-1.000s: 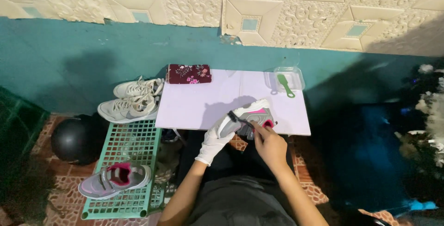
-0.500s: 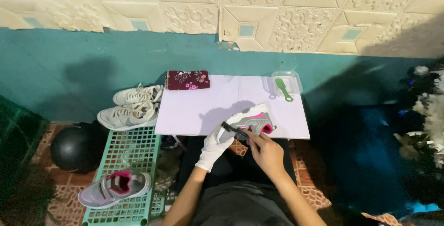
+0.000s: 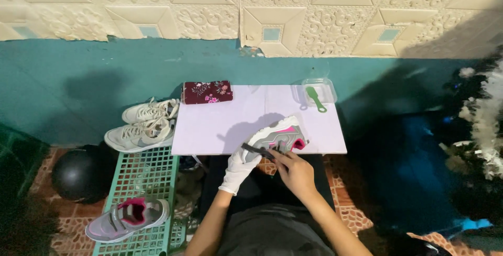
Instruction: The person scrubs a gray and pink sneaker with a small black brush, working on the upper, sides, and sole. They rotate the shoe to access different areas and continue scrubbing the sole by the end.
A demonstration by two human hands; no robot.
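On the far left a dark ball (image 3: 78, 175) sits on the floor beside a green plastic rack (image 3: 141, 175), which carries a grey-and-pink child's shoe (image 3: 127, 219) at its near end and a pair of white sneakers (image 3: 144, 128) at its far end. Right of these stands the white counter (image 3: 220, 125), with a floral pouch (image 3: 207, 92) at its far left corner and a green brush (image 3: 316, 99) in a clear tray at the far right.

At the counter's near edge the gloved left hand (image 3: 240, 168) grips the heel end of a grey-and-pink sneaker (image 3: 277, 136), whose long axis runs from near-left to far-right. The bare right hand (image 3: 294, 171) lies just near of the shoe, fingers closed on a dark slim tool (image 3: 258, 150) laid against its side.

Compared with half a second ago, shoe and hands sit almost unchanged; the tool has shifted slightly along the sole.
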